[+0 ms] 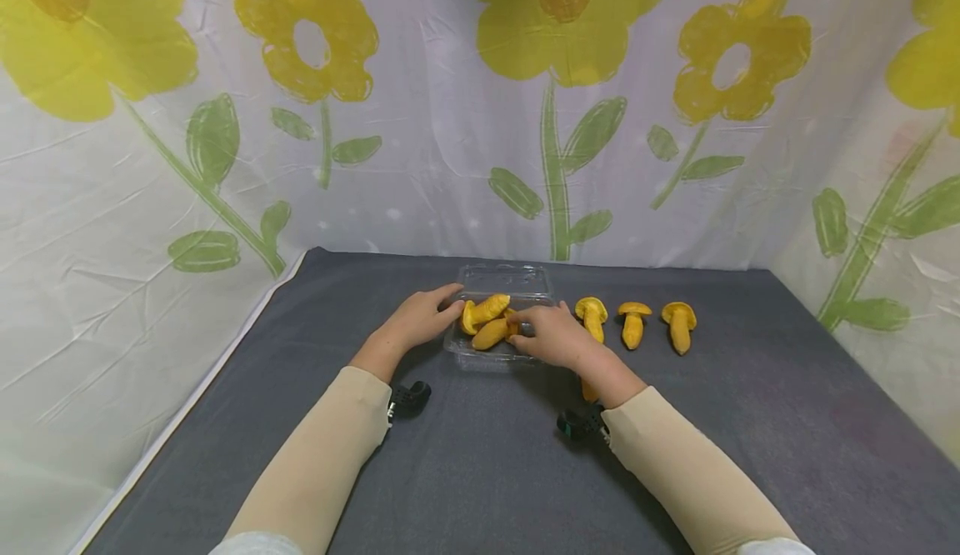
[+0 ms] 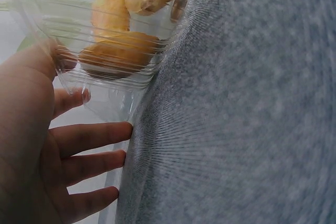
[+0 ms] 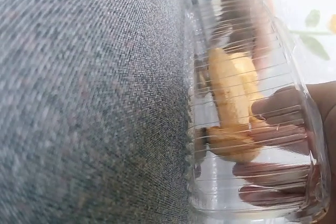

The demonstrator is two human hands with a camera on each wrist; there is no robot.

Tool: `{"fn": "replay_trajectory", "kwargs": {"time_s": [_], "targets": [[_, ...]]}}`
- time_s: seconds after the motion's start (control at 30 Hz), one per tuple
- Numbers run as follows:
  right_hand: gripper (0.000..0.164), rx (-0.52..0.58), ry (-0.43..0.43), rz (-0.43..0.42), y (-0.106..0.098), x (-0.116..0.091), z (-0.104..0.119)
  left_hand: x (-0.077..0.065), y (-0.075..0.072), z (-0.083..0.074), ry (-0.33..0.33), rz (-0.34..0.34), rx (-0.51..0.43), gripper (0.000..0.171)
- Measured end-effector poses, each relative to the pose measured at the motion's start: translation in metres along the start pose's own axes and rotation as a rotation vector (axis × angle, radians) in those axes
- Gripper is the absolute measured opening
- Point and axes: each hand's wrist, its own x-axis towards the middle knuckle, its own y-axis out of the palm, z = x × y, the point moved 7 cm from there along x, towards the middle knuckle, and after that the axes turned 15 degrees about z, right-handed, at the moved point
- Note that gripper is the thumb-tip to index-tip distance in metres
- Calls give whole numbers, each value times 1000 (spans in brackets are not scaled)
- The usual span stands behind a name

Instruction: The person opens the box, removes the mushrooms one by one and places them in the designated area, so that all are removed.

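Note:
A clear plastic box (image 1: 487,363) stands on the table with its lid (image 1: 504,278) tipped back. Inside lie yellow mushrooms; one (image 1: 491,308) has its cap at the left, while another (image 1: 489,336) lies in front, stem toward the left. My right hand (image 1: 551,334) reaches over the right rim and pinches the front mushroom near its cap, which the fingers partly hide. My left hand (image 1: 416,317) holds the box's left rim. In the left wrist view, its thumb (image 2: 39,59) shows through the plastic wall, with the other fingers spread out beside the box.
To the right, three yellow mushrooms stand in a row: one close to my hand (image 1: 591,313), a middle one (image 1: 633,326) and an outer one (image 1: 679,326). Another mushroom (image 1: 588,391) is partly hidden under my right wrist. A flowered cloth (image 1: 420,163) hangs behind the dark table (image 1: 480,472).

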Motion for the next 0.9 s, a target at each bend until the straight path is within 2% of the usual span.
{"fn": "replay_trajectory", "kwargs": {"time_s": [0.27, 0.53, 0.9], "targets": [[32, -14, -43, -107, -5, -6, 4, 0, 0, -1, -4, -5, -6, 58], [27, 5, -30, -204, -14, -11, 1, 2, 1, 1, -10, -7, -4, 58], [20, 111, -30, -295, -34, -26, -7, 2, 1, 2, -10, -9, 7, 58]]}}
